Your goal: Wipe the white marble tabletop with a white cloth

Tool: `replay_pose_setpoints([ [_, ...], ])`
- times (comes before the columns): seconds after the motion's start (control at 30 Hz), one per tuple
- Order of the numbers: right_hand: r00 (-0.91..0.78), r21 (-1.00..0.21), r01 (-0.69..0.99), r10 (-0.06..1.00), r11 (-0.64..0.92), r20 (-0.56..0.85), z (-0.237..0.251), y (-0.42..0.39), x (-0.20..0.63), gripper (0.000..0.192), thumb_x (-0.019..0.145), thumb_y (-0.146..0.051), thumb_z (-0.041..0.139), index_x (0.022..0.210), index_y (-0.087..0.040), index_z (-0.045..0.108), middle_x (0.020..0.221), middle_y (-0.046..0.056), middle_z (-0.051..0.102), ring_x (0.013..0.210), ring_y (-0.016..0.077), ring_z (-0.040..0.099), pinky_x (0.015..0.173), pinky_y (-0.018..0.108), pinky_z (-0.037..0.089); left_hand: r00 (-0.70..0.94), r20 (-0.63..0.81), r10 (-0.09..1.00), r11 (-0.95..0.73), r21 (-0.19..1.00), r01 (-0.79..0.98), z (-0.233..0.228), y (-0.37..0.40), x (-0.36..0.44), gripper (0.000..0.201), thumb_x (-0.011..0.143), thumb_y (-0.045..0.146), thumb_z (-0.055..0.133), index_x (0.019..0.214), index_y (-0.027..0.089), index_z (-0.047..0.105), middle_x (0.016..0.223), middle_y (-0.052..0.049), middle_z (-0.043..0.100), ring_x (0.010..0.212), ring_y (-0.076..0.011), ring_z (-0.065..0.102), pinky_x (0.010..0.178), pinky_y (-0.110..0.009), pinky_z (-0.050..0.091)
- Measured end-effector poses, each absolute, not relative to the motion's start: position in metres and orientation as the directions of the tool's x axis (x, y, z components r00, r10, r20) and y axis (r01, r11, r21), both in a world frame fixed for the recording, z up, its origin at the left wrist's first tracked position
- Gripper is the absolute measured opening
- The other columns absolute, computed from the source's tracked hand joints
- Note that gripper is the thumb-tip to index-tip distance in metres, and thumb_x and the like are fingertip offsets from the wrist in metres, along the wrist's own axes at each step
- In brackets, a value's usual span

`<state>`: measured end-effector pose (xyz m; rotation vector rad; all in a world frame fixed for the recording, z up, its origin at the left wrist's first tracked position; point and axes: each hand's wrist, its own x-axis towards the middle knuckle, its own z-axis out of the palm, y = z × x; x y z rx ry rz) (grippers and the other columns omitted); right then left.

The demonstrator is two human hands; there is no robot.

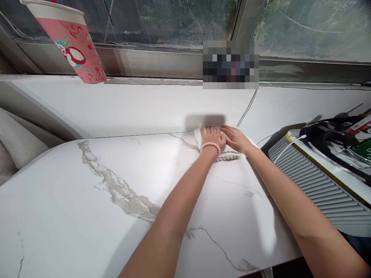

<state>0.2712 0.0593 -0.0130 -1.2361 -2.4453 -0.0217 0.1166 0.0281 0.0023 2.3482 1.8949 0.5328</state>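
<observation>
A folded white cloth (230,156) lies at the far right edge of the white marble-patterned table (87,216), close to the wall. My left hand (213,139), with a pink bead bracelet on its wrist, rests flat on the cloth, fingers spread and pointing toward the wall. Beside it, my right hand (235,139) also lies on the cloth with its fingers stretched out to the left, near the left hand's fingers. Both palms face down, so the cloth under them is partly hidden.
A pink paper cup (78,54) stands on the window sill at the upper left. A blurred-out patch covers part of the sill. Right of the table is a grey ribbed cabinet (315,185) bearing dark items and a white cable (285,148). Grey fabric (20,139) hangs at left.
</observation>
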Motion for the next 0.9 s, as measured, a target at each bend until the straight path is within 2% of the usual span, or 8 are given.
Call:
replay_pose_setpoints([
  [0.27, -0.553, -0.155, 0.768, 0.765, 0.622, 0.329, -0.011, 0.013, 0.286, 0.054, 0.096, -0.046, 0.032, 0.142, -0.020, 0.046, 0.148, 0.013, 0.048, 0.137, 0.0316, 0.042, 0.112, 0.056, 0.032, 0.231, 0.157, 0.960, -0.265, 0.260, 0.928, 0.004, -0.013, 0.124, 0.059, 0.098, 0.037, 0.020, 0.146, 0.011, 0.043, 0.153, -0.015, 0.042, 0.146, -0.0277, 0.028, 0.122, -0.053, 0.011],
  [0.5, -0.579, -0.134, 0.755, 0.748, 0.642, 0.323, -0.010, -0.061, 0.294, 0.055, 0.098, -0.048, 0.033, 0.144, -0.020, 0.043, 0.150, 0.015, 0.045, 0.140, 0.0310, 0.039, 0.114, 0.057, 0.030, 0.233, 0.125, 0.964, -0.259, 0.265, 0.929, 0.005, -0.092, 0.129, 0.060, 0.099, 0.036, 0.018, 0.150, 0.010, 0.038, 0.158, -0.014, 0.035, 0.149, -0.0294, 0.023, 0.122, -0.055, 0.009],
  [0.67, -0.586, -0.134, 0.753, 0.750, 0.644, 0.308, -0.008, -0.122, 0.301, 0.054, 0.100, -0.047, 0.030, 0.149, -0.026, 0.033, 0.154, 0.012, 0.041, 0.144, 0.0293, 0.034, 0.116, 0.059, 0.027, 0.284, 0.092, 0.954, -0.298, 0.288, 0.910, 0.007, -0.149, 0.130, 0.066, 0.099, 0.046, 0.014, 0.153, 0.010, 0.032, 0.160, -0.013, 0.031, 0.151, -0.0304, 0.017, 0.123, -0.056, 0.007],
  [0.9, -0.532, -0.166, 0.795, 0.802, 0.584, 0.272, -0.004, -0.177, 0.319, 0.053, 0.099, -0.042, 0.035, 0.151, -0.033, 0.029, 0.154, 0.005, 0.041, 0.145, 0.0274, 0.034, 0.118, 0.058, 0.028, 0.357, 0.095, 0.929, -0.367, 0.345, 0.864, 0.009, -0.195, 0.143, 0.080, 0.097, 0.058, 0.008, 0.152, 0.006, 0.032, 0.160, -0.018, 0.028, 0.151, -0.0328, 0.015, 0.122, -0.059, 0.009],
])
